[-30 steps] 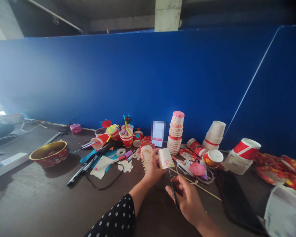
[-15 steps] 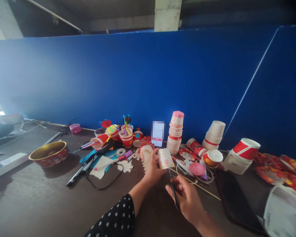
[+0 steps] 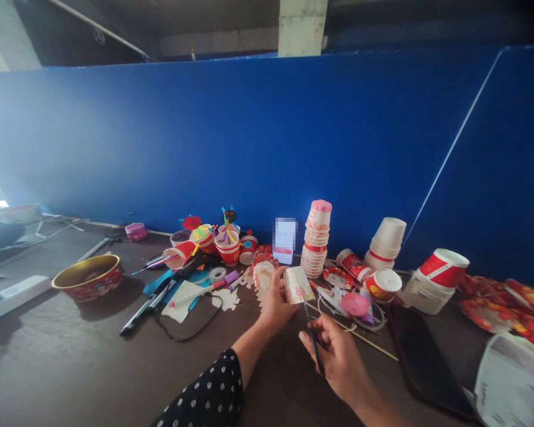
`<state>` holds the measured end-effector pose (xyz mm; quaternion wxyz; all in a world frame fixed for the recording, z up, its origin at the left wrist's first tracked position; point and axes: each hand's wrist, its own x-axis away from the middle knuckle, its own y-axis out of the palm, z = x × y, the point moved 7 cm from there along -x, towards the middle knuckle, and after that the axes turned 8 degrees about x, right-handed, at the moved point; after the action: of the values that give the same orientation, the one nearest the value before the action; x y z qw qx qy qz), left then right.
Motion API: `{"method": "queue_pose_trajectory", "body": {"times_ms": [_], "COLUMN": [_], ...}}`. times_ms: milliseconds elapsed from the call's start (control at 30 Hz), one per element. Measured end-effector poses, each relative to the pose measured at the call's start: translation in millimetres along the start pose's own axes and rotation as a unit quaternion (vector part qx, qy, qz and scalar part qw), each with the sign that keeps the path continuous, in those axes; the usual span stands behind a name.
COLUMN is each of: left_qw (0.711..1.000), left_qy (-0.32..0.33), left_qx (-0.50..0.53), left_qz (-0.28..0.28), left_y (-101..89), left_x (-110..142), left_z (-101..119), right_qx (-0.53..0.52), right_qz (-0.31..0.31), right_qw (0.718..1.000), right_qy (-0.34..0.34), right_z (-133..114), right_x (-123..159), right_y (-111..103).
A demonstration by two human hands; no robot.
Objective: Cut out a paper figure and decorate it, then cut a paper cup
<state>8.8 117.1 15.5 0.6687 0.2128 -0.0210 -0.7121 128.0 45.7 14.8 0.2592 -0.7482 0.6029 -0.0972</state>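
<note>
My left hand [image 3: 277, 303] is closed around the left side of a white paper cup [image 3: 299, 286] with red and orange flower drawings. My right hand [image 3: 336, 350] grips a pair of dark scissors [image 3: 314, 339] by the handles. The scissors' tip meets the lower rim of the cup; whether the blades are apart is too small to tell. Just behind the cup, a stack of paper cups [image 3: 315, 243] topped with pink stands upright. Left of my left hand lies a scalloped cut paper piece [image 3: 263, 277].
A gold-rimmed red bowl [image 3: 89, 277] stands at left. Markers [image 3: 200, 292], tape [image 3: 218, 274] and decorated cups [image 3: 228, 249] crowd the middle left. To the right are cup stacks [image 3: 438, 281], a pink disc [image 3: 355, 304], a stick [image 3: 374, 345] and a dark phone-like slab [image 3: 429, 362].
Almost nothing differs. The cup in my left hand has shifted very slightly to the left, and the scissors stay at its rim.
</note>
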Motion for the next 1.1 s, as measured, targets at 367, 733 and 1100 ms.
{"method": "queue_pose_trajectory", "body": {"times_ms": [367, 733, 1100], "left_qw": [1.000, 1.000, 0.999], "left_qy": [-0.001, 0.013, 0.004], "left_qx": [-0.003, -0.009, -0.018], "left_qz": [-0.001, -0.007, -0.029], "left_y": [0.1, -2.7, 8.5], "left_x": [-0.4, -1.2, 3.3], "left_z": [1.3, -4.7, 2.8], "right_qx": [0.007, -0.014, -0.007], "right_qz": [0.018, 0.005, 0.022], "right_qw": [1.000, 1.000, 1.000], "right_qy": [-0.007, 0.009, 0.005], "right_z": [0.1, -0.9, 5.4], "right_x": [0.3, 0.9, -1.3], "right_y": [-1.0, 0.6, -1.0]}}
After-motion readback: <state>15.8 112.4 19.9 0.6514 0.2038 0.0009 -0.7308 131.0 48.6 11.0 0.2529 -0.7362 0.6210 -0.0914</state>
